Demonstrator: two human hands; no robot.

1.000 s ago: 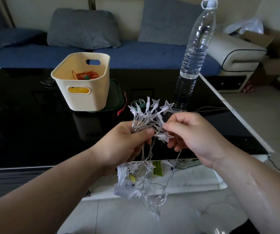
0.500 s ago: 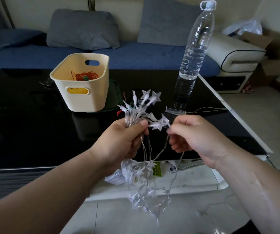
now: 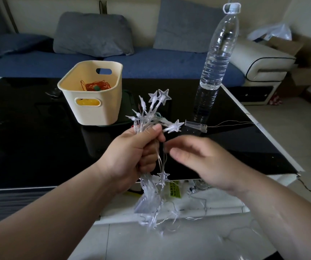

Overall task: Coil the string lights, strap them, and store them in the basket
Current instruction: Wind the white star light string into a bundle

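Both hands up, left hand (image 3: 132,156) clenched on string lights (image 3: 151,111), right hand (image 3: 209,162) fingers (image 3: 181,154) released vs prev

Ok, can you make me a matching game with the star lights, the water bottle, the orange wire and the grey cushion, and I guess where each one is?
Things:
1. star lights
2. water bottle
3. orange wire
4. grey cushion

Places:
A. inside the basket
B. on the sofa
C. gripped in the left hand
D. standing on the black table

Pairs: 1-C, 2-D, 3-A, 4-B.
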